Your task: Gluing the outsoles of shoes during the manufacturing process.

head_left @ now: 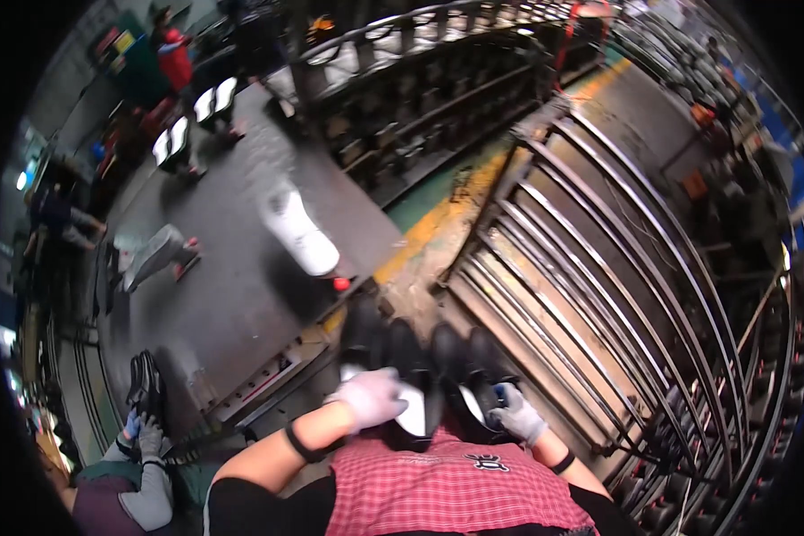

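On the grey table (214, 259), near its right corner, there is a white sole-shaped thing (305, 239), partly blurred, and a small red thing (341, 284) is just beside it. At the lower left end, a co-worker (121, 500) has gloved hands on a dark pair (146, 380). A metal rack (590, 268) fills the space at the right. Black shoes (406, 347) are off the table, between its near edge and the rack. Both forearms bend inward before the chest; the left hand (372, 398) and right hand (518, 416), in pale gloves, have their grip closed on these shoes.
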A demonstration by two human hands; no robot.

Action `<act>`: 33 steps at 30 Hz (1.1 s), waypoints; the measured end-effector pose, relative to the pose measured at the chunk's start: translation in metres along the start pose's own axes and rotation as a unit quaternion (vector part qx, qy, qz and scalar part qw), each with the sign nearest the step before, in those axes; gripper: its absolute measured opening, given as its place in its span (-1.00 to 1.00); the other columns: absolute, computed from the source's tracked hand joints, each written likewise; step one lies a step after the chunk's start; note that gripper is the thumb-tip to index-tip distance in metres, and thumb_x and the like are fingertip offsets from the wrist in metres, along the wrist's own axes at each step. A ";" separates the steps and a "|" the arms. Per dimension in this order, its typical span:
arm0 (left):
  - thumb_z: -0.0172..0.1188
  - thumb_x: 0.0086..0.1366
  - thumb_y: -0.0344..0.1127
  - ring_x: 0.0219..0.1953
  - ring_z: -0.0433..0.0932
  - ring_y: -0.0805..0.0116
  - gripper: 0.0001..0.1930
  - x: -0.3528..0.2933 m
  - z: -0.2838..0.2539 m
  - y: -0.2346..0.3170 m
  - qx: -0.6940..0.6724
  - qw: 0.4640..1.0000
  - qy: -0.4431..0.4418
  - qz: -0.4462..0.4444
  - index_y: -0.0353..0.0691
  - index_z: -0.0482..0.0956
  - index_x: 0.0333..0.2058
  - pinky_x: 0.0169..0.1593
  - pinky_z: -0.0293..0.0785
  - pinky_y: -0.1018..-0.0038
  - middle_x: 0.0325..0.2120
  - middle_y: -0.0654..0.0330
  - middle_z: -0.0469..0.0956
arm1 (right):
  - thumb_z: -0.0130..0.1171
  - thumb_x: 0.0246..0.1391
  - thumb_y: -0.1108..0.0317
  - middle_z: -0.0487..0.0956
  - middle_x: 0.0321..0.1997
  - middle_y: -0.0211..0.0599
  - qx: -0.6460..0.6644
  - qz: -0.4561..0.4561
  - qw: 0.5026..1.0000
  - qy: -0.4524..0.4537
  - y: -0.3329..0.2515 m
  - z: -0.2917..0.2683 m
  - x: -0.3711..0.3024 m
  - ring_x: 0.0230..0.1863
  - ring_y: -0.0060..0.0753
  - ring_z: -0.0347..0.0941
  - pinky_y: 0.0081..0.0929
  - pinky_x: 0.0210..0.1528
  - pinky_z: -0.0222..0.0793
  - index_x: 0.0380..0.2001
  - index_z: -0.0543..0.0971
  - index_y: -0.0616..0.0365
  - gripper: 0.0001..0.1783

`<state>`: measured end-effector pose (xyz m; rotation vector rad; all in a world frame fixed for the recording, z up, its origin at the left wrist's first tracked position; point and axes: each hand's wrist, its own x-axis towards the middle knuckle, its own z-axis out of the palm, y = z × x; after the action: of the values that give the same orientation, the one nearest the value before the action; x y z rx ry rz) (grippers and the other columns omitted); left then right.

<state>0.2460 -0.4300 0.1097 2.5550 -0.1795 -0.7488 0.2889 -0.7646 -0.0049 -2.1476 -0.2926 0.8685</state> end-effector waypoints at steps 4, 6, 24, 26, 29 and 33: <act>0.23 0.15 -0.06 -0.36 0.56 0.08 -0.66 -0.137 -0.036 -0.090 -0.122 0.967 0.161 -0.152 -0.26 0.66 -0.55 -0.21 0.48 0.27 -0.46 0.04 0.54 | 0.24 -0.07 0.49 0.57 -0.13 -0.18 0.116 -0.126 0.955 -0.243 -0.122 0.052 0.096 -0.08 -0.41 0.49 -0.40 0.01 0.43 0.00 0.45 0.22 -0.52; 0.28 0.12 -0.12 -0.42 0.53 0.09 -0.68 -0.178 -0.047 -0.109 -0.138 0.927 0.254 -0.240 -0.28 0.63 -0.58 -0.26 0.45 0.27 -0.55 0.03 0.50 | 0.20 -0.07 0.49 0.55 -0.09 -0.15 0.063 -0.174 0.946 -0.265 -0.187 0.081 0.134 -0.03 -0.33 0.48 -0.36 0.05 0.41 0.06 0.39 0.19 -0.46; 0.24 0.25 -0.16 -0.53 0.59 0.24 -0.66 -0.042 0.004 -0.226 -0.641 0.595 0.361 -0.324 -0.31 0.56 -0.15 -0.45 0.60 0.37 -0.37 0.00 0.60 | 0.30 -0.04 -0.12 0.58 -0.07 0.07 -0.036 -0.073 0.994 -0.072 -0.209 0.155 0.250 -0.07 0.02 0.56 -0.21 0.04 0.43 0.02 0.41 0.23 -0.27; 0.27 0.21 0.11 -0.31 0.61 0.05 -0.22 -0.006 0.003 -0.214 -0.779 0.490 0.232 -0.314 -0.40 0.27 0.16 -0.29 0.63 0.22 -0.08 -0.15 0.48 | 0.22 -0.02 -0.18 0.56 -0.01 0.20 -0.060 -0.024 0.998 -0.022 -0.210 0.144 0.273 0.03 0.12 0.52 -0.16 0.07 0.41 0.27 0.12 0.29 0.00; 0.16 0.25 0.21 0.06 0.46 -0.18 -0.19 0.065 0.002 -0.237 -0.824 0.369 0.208 -0.377 -0.30 0.21 0.25 0.03 0.49 -0.06 0.13 -0.17 0.38 | 0.02 0.11 -0.13 0.54 -0.01 0.28 -0.145 -0.016 0.984 -0.102 -0.214 0.163 0.326 -0.01 0.24 0.51 -0.09 0.05 0.42 0.37 -0.12 0.38 0.02; 0.00 0.37 0.11 0.12 0.43 -0.10 -0.38 0.093 0.000 -0.260 -0.839 0.332 0.223 -0.368 -0.28 0.27 0.20 0.13 0.41 -0.06 0.13 -0.07 0.40 | -0.01 0.18 0.16 0.57 -0.15 0.22 -0.093 -0.130 0.987 0.010 -0.195 0.183 0.297 -0.20 0.31 0.52 0.06 -0.14 0.45 0.14 0.29 0.11 -0.50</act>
<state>0.3233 -0.2238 -0.0575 0.4274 1.3036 -0.0521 0.4006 -0.3899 -0.0886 -2.2225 -0.6495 0.6919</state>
